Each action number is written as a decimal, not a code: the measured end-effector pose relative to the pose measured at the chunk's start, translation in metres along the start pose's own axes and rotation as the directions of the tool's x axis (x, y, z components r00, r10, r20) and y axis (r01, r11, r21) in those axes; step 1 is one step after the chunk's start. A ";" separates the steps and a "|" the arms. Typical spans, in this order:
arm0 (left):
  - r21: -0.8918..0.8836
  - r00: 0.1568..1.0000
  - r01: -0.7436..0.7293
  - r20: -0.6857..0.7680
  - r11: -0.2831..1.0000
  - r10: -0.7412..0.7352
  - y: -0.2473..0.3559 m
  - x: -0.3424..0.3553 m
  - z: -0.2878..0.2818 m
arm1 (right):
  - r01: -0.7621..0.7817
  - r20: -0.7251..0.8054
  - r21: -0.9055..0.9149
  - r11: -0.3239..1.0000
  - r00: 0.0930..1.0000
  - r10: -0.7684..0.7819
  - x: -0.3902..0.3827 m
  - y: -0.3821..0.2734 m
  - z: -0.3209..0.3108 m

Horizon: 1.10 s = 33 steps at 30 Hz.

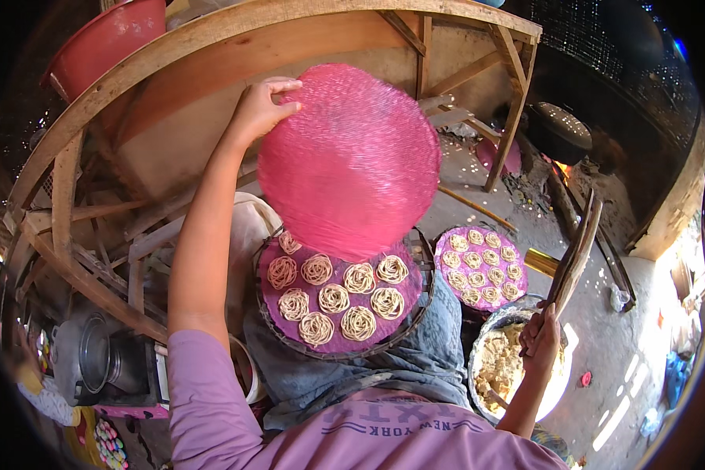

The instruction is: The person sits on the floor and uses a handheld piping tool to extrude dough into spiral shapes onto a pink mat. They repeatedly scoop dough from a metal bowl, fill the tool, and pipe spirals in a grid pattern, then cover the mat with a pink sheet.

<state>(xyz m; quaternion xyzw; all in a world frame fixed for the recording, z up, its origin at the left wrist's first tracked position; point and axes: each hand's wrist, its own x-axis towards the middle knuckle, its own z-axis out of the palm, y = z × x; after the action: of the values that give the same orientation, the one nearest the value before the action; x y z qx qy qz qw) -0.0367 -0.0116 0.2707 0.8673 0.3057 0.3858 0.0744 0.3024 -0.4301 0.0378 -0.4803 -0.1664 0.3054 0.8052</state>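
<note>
Holding up a pink disc (348,164) over the tray (338,344) of coiled nests (334,298) seems the step in hand; at least 10 show. The left hand (268,110) pinches its upper-left edge; the right hand (542,338) has fingers curled around a length of wood (576,258). The next move likely calls for keeping the disc off the nests. Lettering marks the purple shirt (352,442).

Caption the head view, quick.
Left hand holds up a pink sheet by a tray of pale coils; right hand grips a wooden piece.
</note>
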 end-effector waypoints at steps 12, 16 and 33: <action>0.175 0.888 -0.418 -0.129 0.891 0.442 0.069 -0.110 0.036 | 0.022 -0.010 -0.068 0.997 1.000 -0.023 0.005 0.009 -0.004; 0.217 0.920 -0.392 0.078 0.894 0.385 0.072 -0.186 0.077 | 0.007 -0.022 -0.058 0.998 1.000 -0.008 0.005 0.017 -0.004; 0.059 0.974 -0.161 0.172 0.985 0.149 0.094 -0.292 0.145 | -0.054 0.011 -0.080 0.995 0.998 0.055 0.005 0.024 0.018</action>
<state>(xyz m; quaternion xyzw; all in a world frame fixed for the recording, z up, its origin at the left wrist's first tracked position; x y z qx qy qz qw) -0.0391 -0.2435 0.0222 0.9198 0.2437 0.3052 0.0377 0.2885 -0.4064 0.0251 -0.5142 -0.1705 0.3234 0.7758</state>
